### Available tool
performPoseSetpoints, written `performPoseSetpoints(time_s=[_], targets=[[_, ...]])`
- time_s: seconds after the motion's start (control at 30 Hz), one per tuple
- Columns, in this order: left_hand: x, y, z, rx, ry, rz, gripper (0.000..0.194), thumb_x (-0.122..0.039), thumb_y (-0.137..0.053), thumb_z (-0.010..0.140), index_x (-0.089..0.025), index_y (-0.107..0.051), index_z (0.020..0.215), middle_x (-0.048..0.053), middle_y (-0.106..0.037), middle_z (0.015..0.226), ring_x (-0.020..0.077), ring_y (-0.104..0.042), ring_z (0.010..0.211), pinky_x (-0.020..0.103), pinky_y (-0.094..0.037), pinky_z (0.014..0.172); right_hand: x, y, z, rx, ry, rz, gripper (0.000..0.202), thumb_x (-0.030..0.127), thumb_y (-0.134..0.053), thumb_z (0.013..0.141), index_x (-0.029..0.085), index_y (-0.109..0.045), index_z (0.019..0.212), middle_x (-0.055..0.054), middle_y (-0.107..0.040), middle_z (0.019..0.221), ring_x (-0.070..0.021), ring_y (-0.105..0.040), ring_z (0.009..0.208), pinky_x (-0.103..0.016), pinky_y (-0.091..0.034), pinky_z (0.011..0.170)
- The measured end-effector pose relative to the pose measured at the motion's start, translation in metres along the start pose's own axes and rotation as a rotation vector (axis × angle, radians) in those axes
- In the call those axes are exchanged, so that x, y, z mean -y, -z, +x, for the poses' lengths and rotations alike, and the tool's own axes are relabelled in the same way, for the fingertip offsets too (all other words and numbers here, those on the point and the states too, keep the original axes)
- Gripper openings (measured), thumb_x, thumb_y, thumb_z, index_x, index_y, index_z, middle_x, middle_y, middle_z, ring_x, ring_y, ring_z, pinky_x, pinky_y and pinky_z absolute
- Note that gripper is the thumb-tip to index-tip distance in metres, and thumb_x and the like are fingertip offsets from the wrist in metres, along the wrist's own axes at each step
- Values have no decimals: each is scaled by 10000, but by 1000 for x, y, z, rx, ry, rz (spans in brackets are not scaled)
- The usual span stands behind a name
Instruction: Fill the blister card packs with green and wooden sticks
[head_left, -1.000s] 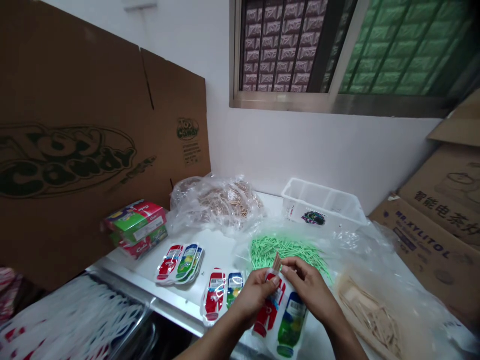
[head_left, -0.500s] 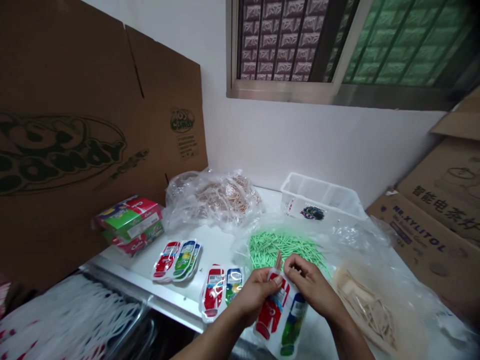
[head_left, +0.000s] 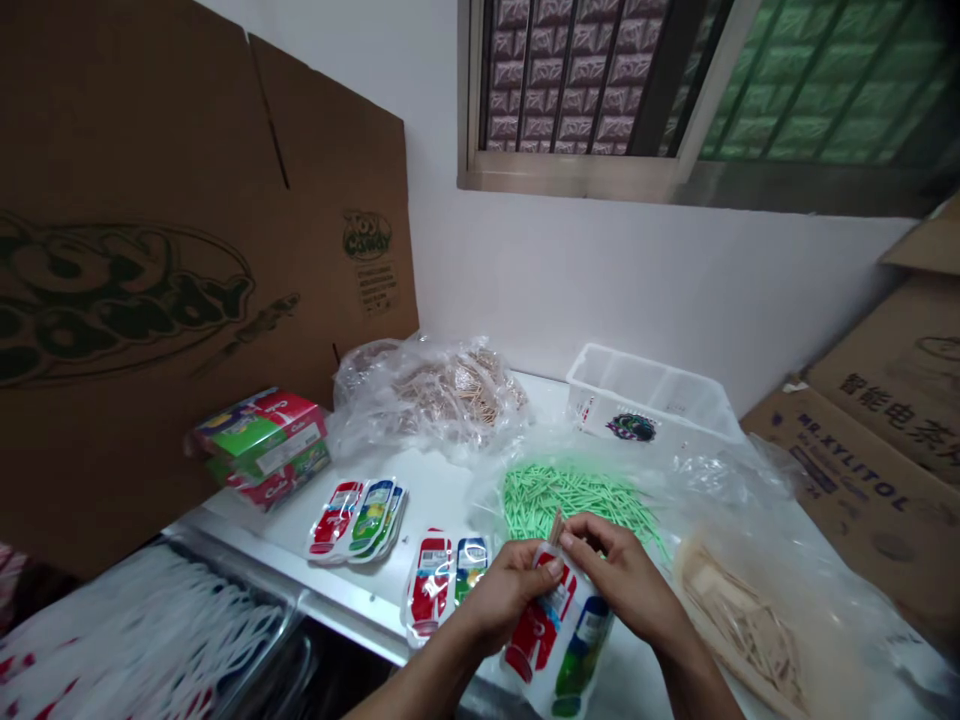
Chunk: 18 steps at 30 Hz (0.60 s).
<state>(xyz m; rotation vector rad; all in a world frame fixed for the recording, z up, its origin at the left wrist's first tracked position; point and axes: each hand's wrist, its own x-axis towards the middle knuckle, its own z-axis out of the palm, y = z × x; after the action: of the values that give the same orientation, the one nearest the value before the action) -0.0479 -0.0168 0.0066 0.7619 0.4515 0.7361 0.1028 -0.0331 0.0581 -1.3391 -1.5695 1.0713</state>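
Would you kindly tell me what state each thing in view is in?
Held packet: tilted
Left hand: closed on held packet
Right hand: bent at held packet's top, grip unclear
Brown sticks: poking up above held packet
Green sticks: loosely heaped
White basket: upright, open-topped
Clear bag: crumpled
Colourful boxes: stacked
Table packets: lying flat

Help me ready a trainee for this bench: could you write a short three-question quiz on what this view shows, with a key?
1. True or false: the left hand holds the printed packet.

2. Multiple choice: what colour is the stick heap just beyond the right hand?
A) red
B) green
C) blue

3. Fill the gap: the cardboard carton on the right side of the view is printed "MR. ____".

Key:
1. True; its thumb lies over the packet's upper part.
2. B, green.
3. XYLITOL.
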Motion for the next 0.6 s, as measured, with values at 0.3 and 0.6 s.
performPoseSetpoints(time_s=[0.3,0.6], targets=[[-2,-2,0,-40,-32,13,268,-324,-695,735,-74,-648,818,61,-645,659,127,-591,594,235,-444,621,0,3,-7,-46,-39,-262,137,277,-456,820,210,-519,718,32,-549,667,-133,-508,629,-229,-376,583],[-2,-2,-1,23,2,37,276,-328,-654,773,-67,-657,864,71,-648,676,142,-607,635,251,-451,656,2,0,-1,-60,6,-38,169,332,-494,839,209,-610,849,-14,-656,850,-173,-594,822,-257,-435,743]])
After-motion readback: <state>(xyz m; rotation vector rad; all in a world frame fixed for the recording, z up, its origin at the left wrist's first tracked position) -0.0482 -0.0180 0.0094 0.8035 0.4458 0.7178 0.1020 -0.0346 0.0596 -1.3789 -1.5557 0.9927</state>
